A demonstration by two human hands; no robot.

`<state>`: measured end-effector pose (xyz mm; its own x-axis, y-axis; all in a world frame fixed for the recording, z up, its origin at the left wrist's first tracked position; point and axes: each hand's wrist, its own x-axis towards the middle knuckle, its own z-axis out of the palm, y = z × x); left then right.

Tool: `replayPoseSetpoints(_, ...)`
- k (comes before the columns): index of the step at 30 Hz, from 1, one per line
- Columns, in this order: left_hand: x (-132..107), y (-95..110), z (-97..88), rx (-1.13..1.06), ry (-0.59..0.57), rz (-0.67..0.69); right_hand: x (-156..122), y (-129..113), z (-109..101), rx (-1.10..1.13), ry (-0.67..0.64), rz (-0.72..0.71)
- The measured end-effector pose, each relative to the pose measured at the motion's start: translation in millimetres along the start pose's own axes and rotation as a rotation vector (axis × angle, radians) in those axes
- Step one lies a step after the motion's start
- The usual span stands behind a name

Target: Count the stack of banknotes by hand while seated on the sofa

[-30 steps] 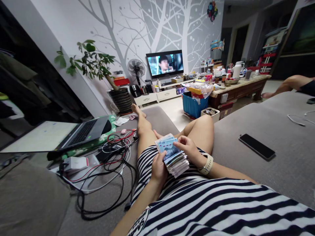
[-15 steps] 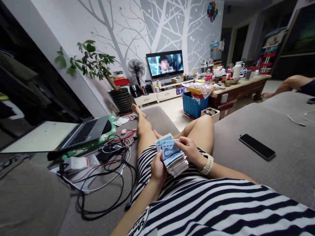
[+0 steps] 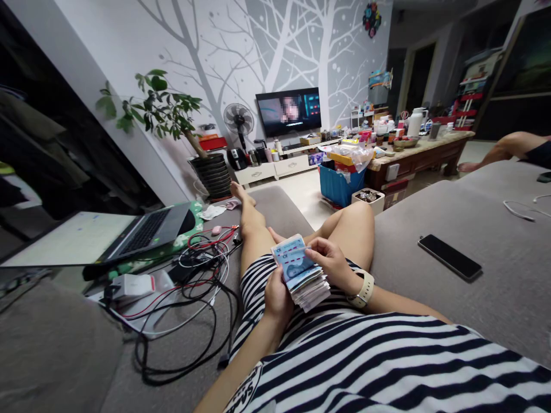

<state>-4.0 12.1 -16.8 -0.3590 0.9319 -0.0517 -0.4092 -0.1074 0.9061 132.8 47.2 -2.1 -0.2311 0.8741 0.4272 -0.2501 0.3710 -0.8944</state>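
A thick, folded stack of banknotes [image 3: 310,289] rests above my lap, its lower ends fanned out in a ragged pile. My left hand [image 3: 278,292] is closed around the stack's left side, the thumb lying along its edge. Blue notes [image 3: 295,256] with a printed portrait stand up at the top. My right hand [image 3: 331,261] pinches the right edge of the front blue note between thumb and fingers. On that wrist is a pale watch strap [image 3: 363,288]. The exact number of notes cannot be made out.
A black phone [image 3: 450,256] lies on the grey sofa [image 3: 408,218] to my right. At left are an open laptop [image 3: 146,229] and tangled cables [image 3: 202,287]. Beyond my legs stand a blue bin [image 3: 340,184] and a cluttered table [image 3: 413,152]. Another person's leg [image 3: 503,150] shows at far right.
The front blue note in my right hand has shifted slightly up and left, now lining up more with the note behind it. My left hand stays in place around the stack.
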Motion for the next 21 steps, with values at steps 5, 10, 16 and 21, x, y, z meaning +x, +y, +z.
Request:
replayPoseSetpoints(5,3.3,-3.6,-1.3,-0.068,-0.060,-0.036,-0.9,-0.1,0.0,-0.018,0.012,-0.011)
replayPoseSetpoints(10,1.7,-3.6,-1.9,-0.061,-0.047,-0.014,-0.9,0.8,-0.2,-0.005,-0.008,-0.020)
replayPoseSetpoints(16,1.9,-4.3,-1.3,-0.097,-0.028,-0.024,-1.5,-1.8,0.9,0.030,-0.011,0.000)
replayPoseSetpoints(21,3.4,-5.0,1.3,-0.211,-0.080,-0.108,-1.7,-5.2,2.0,0.067,-0.072,0.035)
